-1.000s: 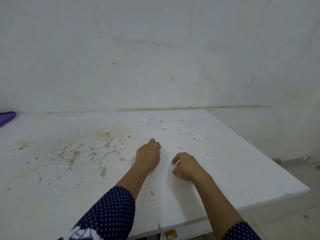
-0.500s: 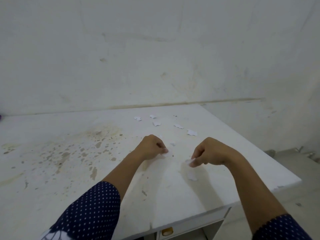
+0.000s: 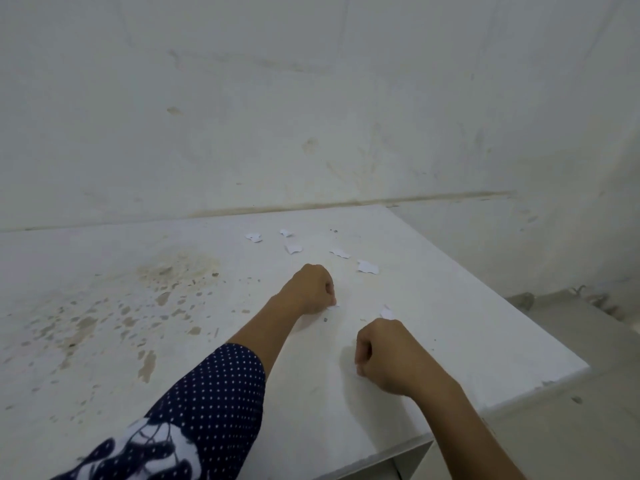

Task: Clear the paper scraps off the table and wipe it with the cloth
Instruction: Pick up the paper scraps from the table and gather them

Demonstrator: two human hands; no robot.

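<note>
Several white paper scraps [image 3: 367, 267] lie scattered toward the far right part of the white table [image 3: 485, 341]. My left hand [image 3: 310, 289] rests on the table with its fingers curled, and a small scrap [image 3: 333, 307] shows at its fingertips. My right hand [image 3: 386, 356] sits nearer to me as a closed fist, with a sliver of white paper showing at its fingers. Another scrap [image 3: 386, 312] lies just beyond the right hand. The cloth is out of view.
Brown stains [image 3: 166, 282] cover the left half of the table. A white wall [image 3: 311, 116] runs directly behind it. The table's right edge [image 3: 540, 379] drops to a grey floor, and an open compartment [image 3: 408, 459] shows under the near edge.
My right hand has drawn back toward me and lowered to the table, still curled on paper. My left hand has stayed at nearly the same spot near the small scrap.
</note>
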